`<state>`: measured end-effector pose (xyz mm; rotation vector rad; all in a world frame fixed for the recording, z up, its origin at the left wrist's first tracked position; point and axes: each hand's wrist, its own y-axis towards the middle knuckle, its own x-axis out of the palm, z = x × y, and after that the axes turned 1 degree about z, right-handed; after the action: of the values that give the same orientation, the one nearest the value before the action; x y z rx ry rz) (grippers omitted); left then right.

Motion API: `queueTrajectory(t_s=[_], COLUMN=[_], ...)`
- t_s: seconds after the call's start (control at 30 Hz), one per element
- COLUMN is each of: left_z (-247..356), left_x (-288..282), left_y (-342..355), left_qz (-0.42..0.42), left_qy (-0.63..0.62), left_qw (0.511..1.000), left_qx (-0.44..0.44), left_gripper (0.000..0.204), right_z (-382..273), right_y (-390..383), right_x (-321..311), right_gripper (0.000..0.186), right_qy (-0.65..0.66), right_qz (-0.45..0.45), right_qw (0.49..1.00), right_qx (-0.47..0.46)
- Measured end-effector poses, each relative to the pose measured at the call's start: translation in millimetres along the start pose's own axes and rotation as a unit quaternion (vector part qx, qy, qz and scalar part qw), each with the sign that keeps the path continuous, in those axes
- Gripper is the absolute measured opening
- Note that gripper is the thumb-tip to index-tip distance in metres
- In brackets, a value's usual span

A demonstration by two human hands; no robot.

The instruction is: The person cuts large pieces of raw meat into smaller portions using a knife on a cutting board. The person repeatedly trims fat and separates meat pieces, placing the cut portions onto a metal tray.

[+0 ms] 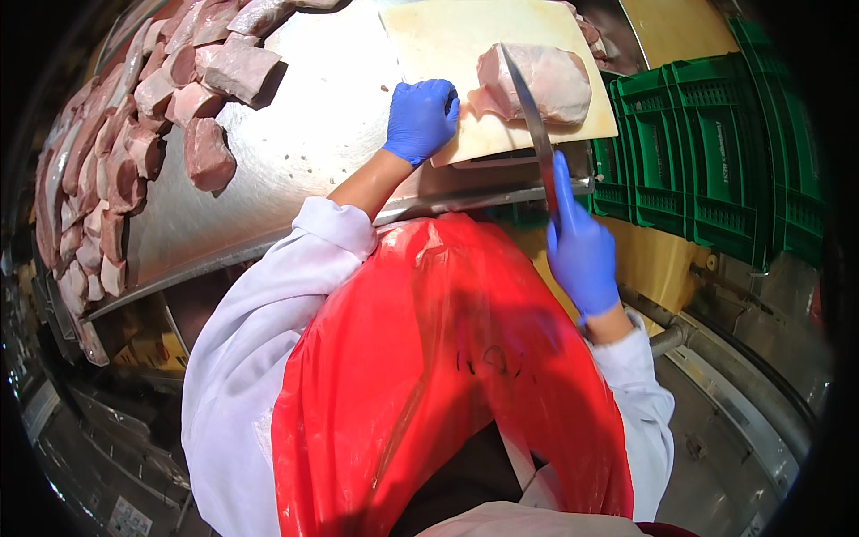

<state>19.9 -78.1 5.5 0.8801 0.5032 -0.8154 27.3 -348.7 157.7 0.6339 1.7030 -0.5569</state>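
Note:
A pale pink block of raw meat [557,85] lies on the cream cutting board [420,40] in front of me. My right hand [582,259], blue-gloved, grips a long knife [530,103] with its index finger stretched along the handle. The blade reaches up over the left part of the meat; whether its edge touches is unclear. In a blue glove too, my left hand [422,121] is closed in a fist at the board's left edge, just left of the meat. Anything inside that fist is hidden.
Many cut pieces of meat [210,154] are heaped at the left of the metal table [309,116]. Stacked green plastic crates [698,148] stand to the right of the board. A red plastic apron [429,358] covers my front, close to the table's edge.

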Motion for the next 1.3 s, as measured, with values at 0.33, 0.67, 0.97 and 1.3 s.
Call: queueTrajectory(t_s=[0.33, 0.67, 0.97, 1.3], left_z=[-9, -44, -36, -66], left_x=[-2, -5, 1, -2], left_y=[5, 41, 47, 52], left_qz=[-0.041, 0.013, -0.083, 0.010], left_qy=[-0.014, 0.034, -0.076, -0.107], left_qw=[0.997, 0.998, 0.980, 0.989], left_qx=[0.062, 0.045, 0.161, 0.098], left_gripper=[0.010, 0.006, 0.019, 0.010], right_z=[-45, -59, -78, -81], right_y=[122, -28, 81, 58], right_x=[65, 32, 39, 51], right_gripper=[0.075, 0.082, 0.072, 0.071], right_qy=[-0.079, -0.077, -0.003, -0.040], right_qz=[-0.033, -0.112, 0.049, -0.113], right_qw=[0.994, 0.986, 0.993, 0.984], right_qx=[0.061, 0.095, 0.111, 0.133])
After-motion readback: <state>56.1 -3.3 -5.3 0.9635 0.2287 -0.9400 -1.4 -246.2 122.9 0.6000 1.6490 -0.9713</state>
